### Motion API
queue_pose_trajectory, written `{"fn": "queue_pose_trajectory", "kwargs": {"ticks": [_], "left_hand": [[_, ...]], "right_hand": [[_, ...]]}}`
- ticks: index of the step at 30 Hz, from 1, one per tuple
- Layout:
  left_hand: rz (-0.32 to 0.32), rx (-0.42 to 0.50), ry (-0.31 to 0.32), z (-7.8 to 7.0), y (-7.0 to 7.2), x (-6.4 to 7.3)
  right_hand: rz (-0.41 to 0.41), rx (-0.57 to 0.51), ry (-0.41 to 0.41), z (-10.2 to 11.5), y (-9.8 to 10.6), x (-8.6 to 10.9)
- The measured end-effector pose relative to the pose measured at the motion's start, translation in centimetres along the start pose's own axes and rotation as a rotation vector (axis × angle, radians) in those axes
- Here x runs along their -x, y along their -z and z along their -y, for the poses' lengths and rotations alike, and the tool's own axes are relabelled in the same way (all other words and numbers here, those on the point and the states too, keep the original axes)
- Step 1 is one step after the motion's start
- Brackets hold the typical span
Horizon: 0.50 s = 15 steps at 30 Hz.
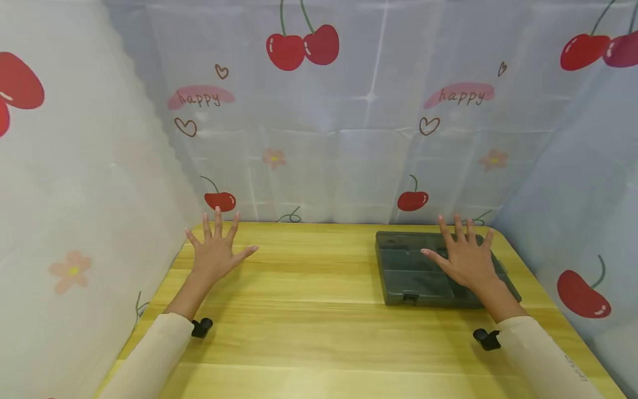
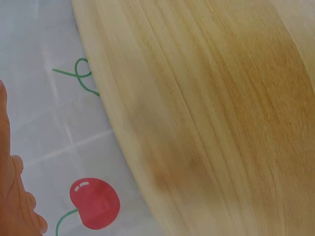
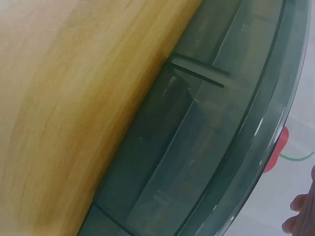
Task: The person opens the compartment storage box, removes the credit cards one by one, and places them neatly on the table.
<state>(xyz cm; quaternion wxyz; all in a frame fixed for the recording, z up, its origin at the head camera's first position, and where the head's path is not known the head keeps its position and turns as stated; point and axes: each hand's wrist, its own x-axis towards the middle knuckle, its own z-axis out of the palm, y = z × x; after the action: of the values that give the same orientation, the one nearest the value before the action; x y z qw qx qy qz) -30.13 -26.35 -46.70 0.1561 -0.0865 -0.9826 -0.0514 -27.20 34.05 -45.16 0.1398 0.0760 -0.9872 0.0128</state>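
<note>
My left hand point(image 1: 213, 257) is held out over the far left of the table, fingers straight and spread, with nothing in it. In the left wrist view only a strip of that hand point(image 2: 17, 196) shows at the left edge. On the right, my right hand point(image 1: 468, 259) spreads its straight fingers above a dark grey see-through plastic case point(image 1: 406, 280), overlapping it in the head view. The case has a lid, inner dividers and a front latch point(image 1: 411, 298). Up close, the right wrist view shows the case point(image 3: 162, 162) and, at the right edge, fingertips point(image 3: 298, 211).
The wooden table point(image 1: 299, 332) has a pale yellow grain. White curtains point(image 1: 339, 177) printed with cherries, hearts and flowers hang along its back and both sides. A small black wrist mount point(image 1: 201, 327) sticks out from the left sleeve, another mount point(image 1: 487, 339) from the right.
</note>
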Motion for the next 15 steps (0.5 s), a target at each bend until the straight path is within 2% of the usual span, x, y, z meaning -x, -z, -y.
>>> {"fn": "queue_pose_trajectory", "kwargs": {"ticks": [15], "left_hand": [[-0.005,-0.007,0.006,0.16,-0.05,-0.24]], "right_hand": [[-0.008,-0.002,0.016,-0.02,-0.04,-0.62]]}}
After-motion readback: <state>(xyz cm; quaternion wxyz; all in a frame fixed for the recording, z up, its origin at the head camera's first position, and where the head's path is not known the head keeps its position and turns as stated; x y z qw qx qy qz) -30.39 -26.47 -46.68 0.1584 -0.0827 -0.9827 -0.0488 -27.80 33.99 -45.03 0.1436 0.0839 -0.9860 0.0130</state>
